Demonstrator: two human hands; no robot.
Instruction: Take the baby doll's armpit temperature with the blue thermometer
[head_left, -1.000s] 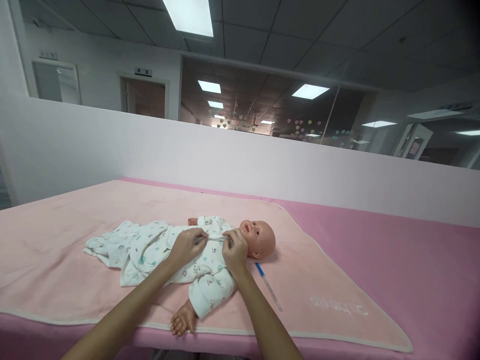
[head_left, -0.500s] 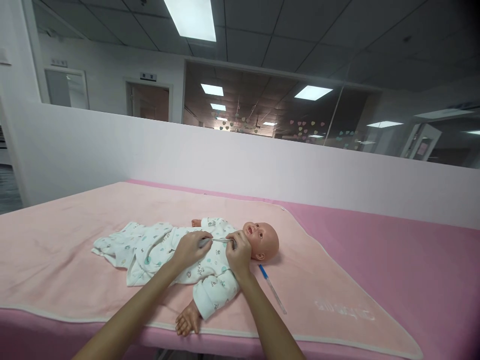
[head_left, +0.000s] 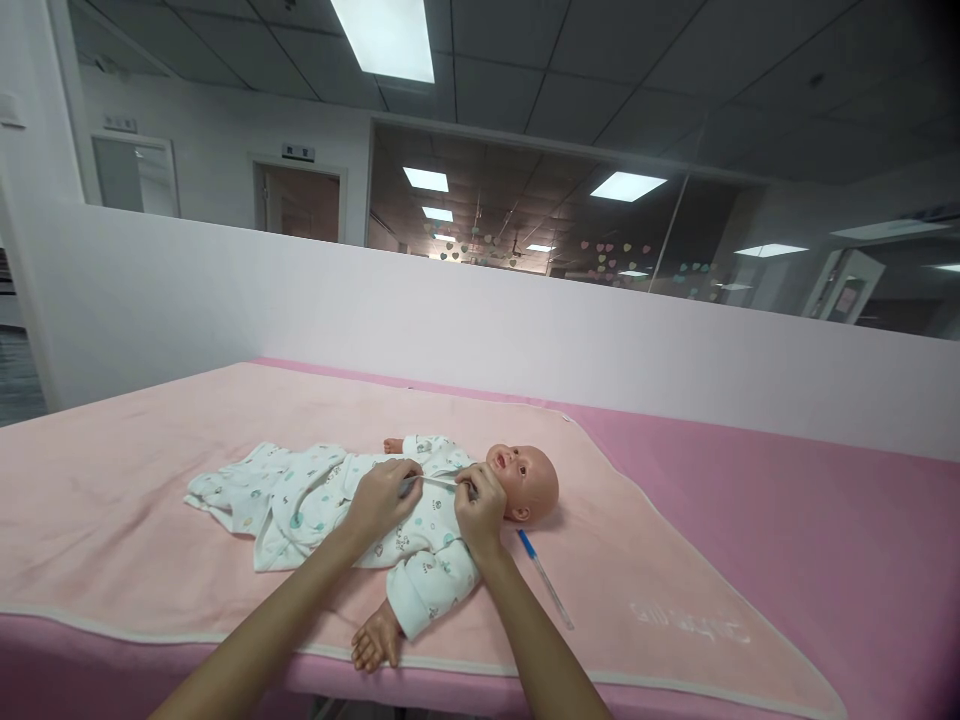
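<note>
One clear, blue-capped plastic pen (head_left: pixel 546 580) lies on a peach-pink cloth blanket (head_left: pixel 637 560). Past it, the bare left hand (head_left: pixel 381 497) and right hand (head_left: pixel 481 508) stay pinched on a thin white strip (head_left: pixel 439 481) over the chest of a bald plastic doll (head_left: pixel 534 480) in white printed clothes (head_left: pixel 281 500). Little has shifted this past second; the strip's handling appears ongoing. A smooth white wall (head_left: pixel 480 325) stands beyond.
</note>
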